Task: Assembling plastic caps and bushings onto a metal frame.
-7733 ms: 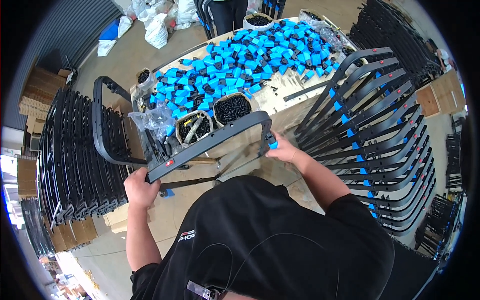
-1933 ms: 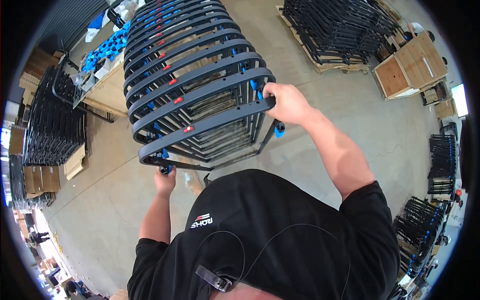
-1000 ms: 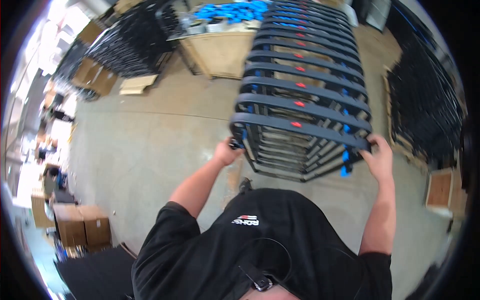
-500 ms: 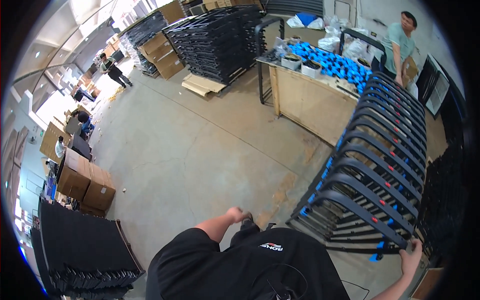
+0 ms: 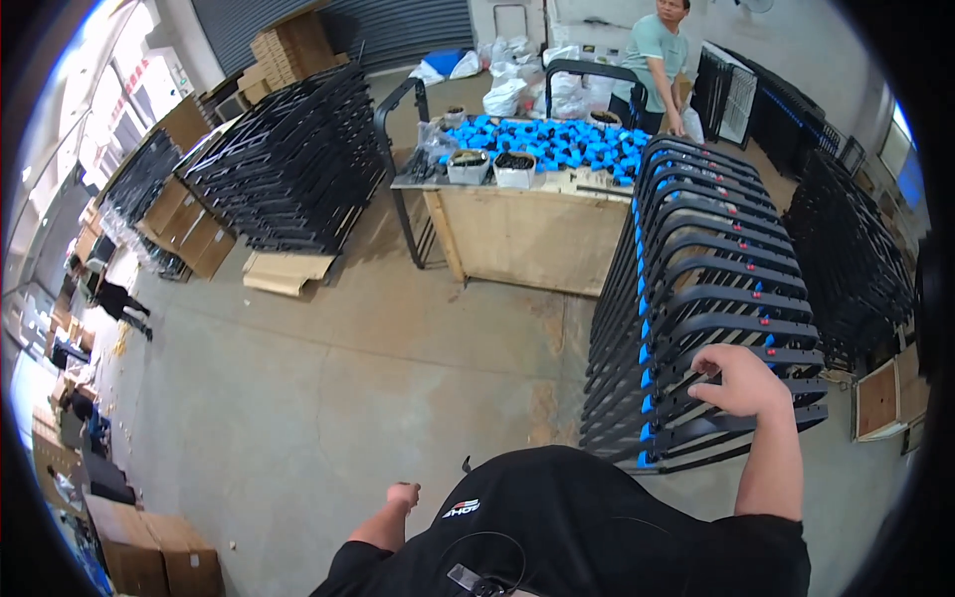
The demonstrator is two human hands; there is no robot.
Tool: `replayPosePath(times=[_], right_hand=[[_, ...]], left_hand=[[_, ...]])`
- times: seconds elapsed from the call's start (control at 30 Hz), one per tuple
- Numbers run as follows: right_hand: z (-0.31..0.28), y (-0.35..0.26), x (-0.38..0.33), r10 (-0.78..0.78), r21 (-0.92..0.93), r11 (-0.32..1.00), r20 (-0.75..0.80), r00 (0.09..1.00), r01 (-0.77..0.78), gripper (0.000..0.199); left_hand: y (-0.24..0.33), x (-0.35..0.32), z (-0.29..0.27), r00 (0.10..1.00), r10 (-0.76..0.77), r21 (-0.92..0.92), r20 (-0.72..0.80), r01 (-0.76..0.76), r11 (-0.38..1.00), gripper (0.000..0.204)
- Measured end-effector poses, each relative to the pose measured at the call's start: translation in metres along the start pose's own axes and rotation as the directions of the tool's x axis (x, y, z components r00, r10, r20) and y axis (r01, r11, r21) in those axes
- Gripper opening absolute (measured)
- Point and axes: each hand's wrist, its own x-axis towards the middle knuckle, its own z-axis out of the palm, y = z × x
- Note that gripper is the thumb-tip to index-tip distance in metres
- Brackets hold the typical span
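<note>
I saw the stack of black curved frames (image 5: 711,298) standing on the concrete floor (image 5: 328,398), just right of the body and directly in front of the wooden worktop (image 5: 527,234). The frames lay one over another in a leaning row, with blue caps down their left ends and small red marks near their right ends. The right hand (image 5: 738,381) rested on the nearest frames near the front of the stack, fingers curled over the top bar in a grip. The left hand (image 5: 403,495) hung free at the side over the floor, drawn into a loose fist and grasping nothing, well apart from the stack.

On the worktop lay a heap of blue plastic parts (image 5: 547,144), with two white tubs (image 5: 492,166) of dark small pieces beside them and a black tubular frame (image 5: 398,129) standing at its left end. Behind it a person in a pale green shirt (image 5: 662,55) stood at the far side. To the left, more black frames (image 5: 288,164) were stacked on pallets, with cardboard boxes (image 5: 189,224) beside them. Another dark stack (image 5: 860,254) stood to the right. Far left, another person in dark clothes (image 5: 119,298) stood on the floor.
</note>
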Motion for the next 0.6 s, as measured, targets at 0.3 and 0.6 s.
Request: replayPosePath(times=[0.3,0.6], right_hand=[[-0.025,-0.023,0.234,-0.086,-0.4,0.9,0.229,0.97,0.174,0.038],[0.156,-0.094,0.554,-0.42,-0.108,0.789,0.624,0.659,0.605,0.04]], left_hand=[[0.181,0.149,-0.015,0.94,0.325,0.166,0.101,-0.338,0.926,0.047],[0.326,0.207,-0.074,0.974,0.209,0.435,0.087,-0.226,0.872,0.052]])
